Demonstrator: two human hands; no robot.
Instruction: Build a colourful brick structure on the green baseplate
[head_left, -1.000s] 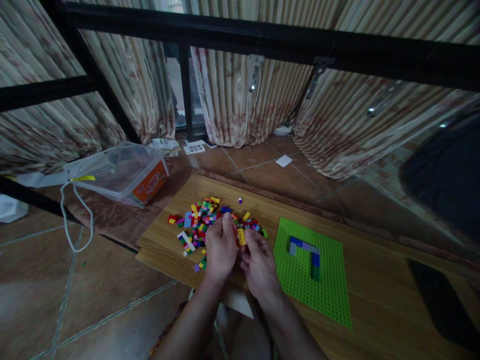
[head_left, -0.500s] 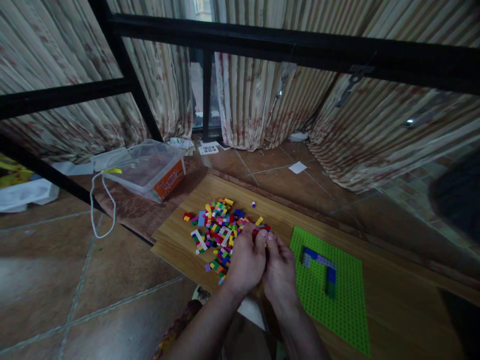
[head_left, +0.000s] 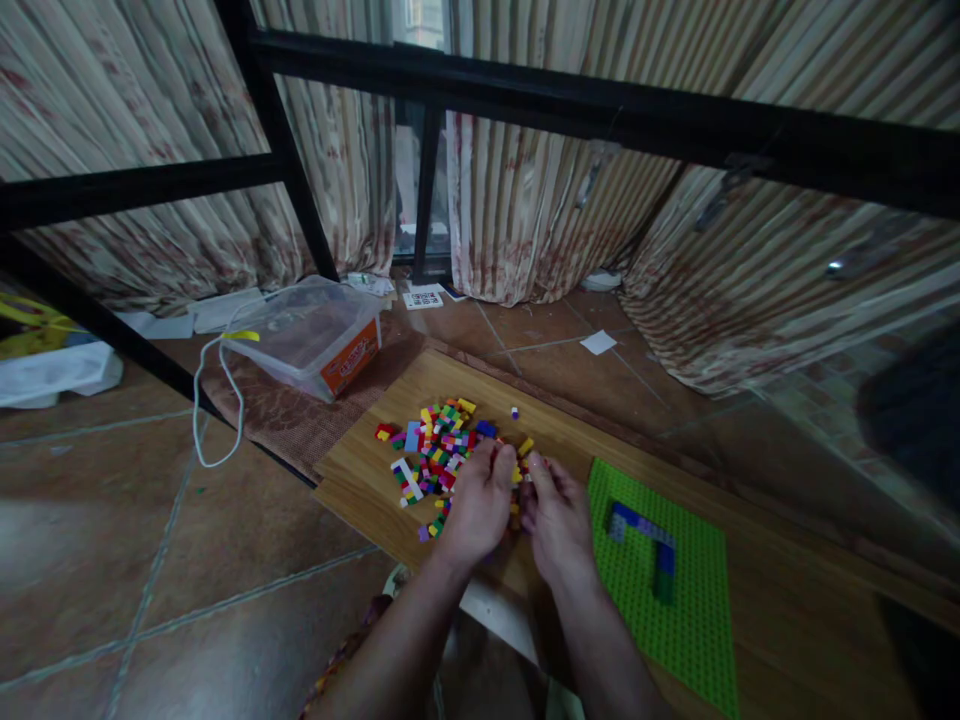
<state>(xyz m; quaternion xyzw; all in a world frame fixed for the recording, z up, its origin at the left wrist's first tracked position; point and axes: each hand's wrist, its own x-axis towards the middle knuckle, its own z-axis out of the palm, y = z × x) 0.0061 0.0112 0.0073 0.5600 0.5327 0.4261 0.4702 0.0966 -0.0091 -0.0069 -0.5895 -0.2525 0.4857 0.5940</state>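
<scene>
A loose pile of small toy building bricks (head_left: 442, 450) in many colours lies on the wooden board. My left hand (head_left: 480, 505) is over the right side of this pile, its fingers curled and its thumb near the index finger. A speck of red shows by those fingertips. Beside it, a small gap away, my right hand (head_left: 561, 520) is curled with the thumb uppermost. What either hand holds is hidden. Right of my right hand lies a green baseplate (head_left: 694, 630), bearing a hook-shaped row of blue, light purple and dark green bricks (head_left: 664, 558).
Behind the pile stands a clear plastic tub (head_left: 300, 345) with an orange label and a white cord handle. A single small brick (head_left: 514, 412) sits apart on the wooden board (head_left: 360, 450). A black metal frame (head_left: 525, 85) crosses in front of striped curtains (head_left: 510, 210).
My hands were together at the fingertips around something red; they have since drawn slightly apart. The view has shifted a little. The bricks on the baseplate look the same.
</scene>
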